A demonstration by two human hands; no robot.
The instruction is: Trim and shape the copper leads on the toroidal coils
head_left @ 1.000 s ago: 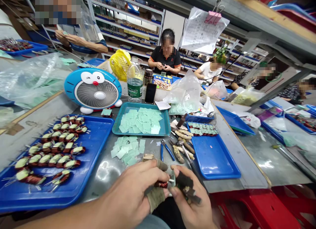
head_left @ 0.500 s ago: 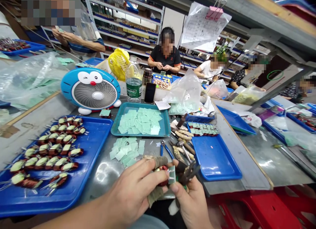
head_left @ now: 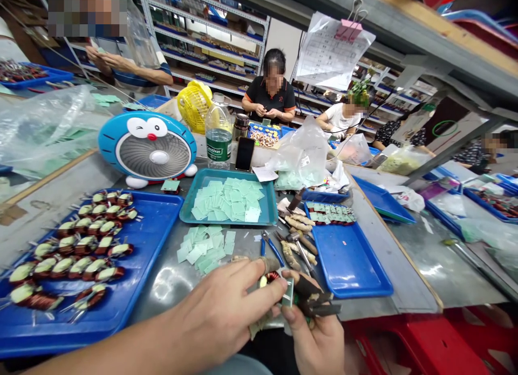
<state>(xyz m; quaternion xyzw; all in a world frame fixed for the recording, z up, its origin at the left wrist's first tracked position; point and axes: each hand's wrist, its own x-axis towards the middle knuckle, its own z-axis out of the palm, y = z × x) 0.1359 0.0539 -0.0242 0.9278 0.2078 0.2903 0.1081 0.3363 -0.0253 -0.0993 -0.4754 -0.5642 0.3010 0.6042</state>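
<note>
My left hand (head_left: 226, 310), with taped fingertips, pinches a small copper-wound coil (head_left: 270, 278) at the near table edge. My right hand (head_left: 315, 334) is closed on dark-handled pliers (head_left: 318, 302) and touches a small green card (head_left: 288, 293) pressed against the coil. Loose green cards (head_left: 206, 248) lie on the metal table just beyond my hands. A teal tray (head_left: 230, 202) holds more of them. On the left a large blue tray (head_left: 137, 278) carries rows of several finished coils (head_left: 81, 245).
A blue tray (head_left: 348, 256) on the right holds a row of small parts, with wrapped-handle tools (head_left: 297, 237) beside it. A cartoon desk fan (head_left: 148, 148), water bottle (head_left: 218, 129), phone and plastic bags stand behind. Several co-workers sit across the benches.
My hands turned the coil so its ring faces up, and the pliers swung from beneath to point right. The view shifted slightly left.
</note>
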